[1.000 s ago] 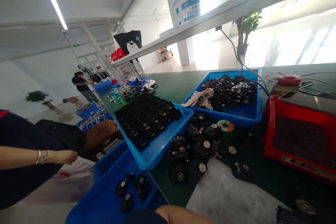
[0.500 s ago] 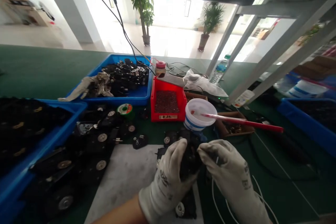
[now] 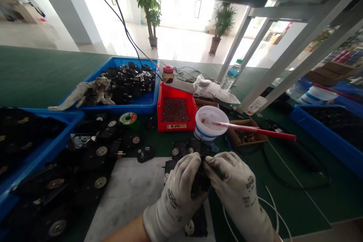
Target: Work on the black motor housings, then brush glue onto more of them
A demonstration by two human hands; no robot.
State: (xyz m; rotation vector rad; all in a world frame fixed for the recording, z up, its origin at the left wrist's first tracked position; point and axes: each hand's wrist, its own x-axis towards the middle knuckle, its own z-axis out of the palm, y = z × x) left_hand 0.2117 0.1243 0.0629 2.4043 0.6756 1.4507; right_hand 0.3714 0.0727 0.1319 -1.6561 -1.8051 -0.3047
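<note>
My left hand [image 3: 177, 193], in a white-grey work glove, is wrapped round a dark black part [image 3: 200, 181], perhaps a plastic housing, above the work sheet. My right hand [image 3: 236, 183], gloved alike, has its fingers closed against the part's upper right side. Much of the part is hidden by the gloves, and its details are too dark to make out. Below the hands lies another black unit [image 3: 198, 221] with a silver disc. More such units [image 3: 181, 149] sit just beyond my fingers.
A white sheet [image 3: 121, 193] lies under my hands. Behind stand a red bin [image 3: 176, 126] of small brown pieces and a white tub [image 3: 211, 130] with a red-handled brush [image 3: 261, 130]. Blue trays [image 3: 113, 107] of black parts are at left and right. A solder spool [image 3: 127, 119] stands left.
My right hand has moved in closer to my left, its fingers now tighter against the black part. The view has shifted slightly, so the bench things appear further left.
</note>
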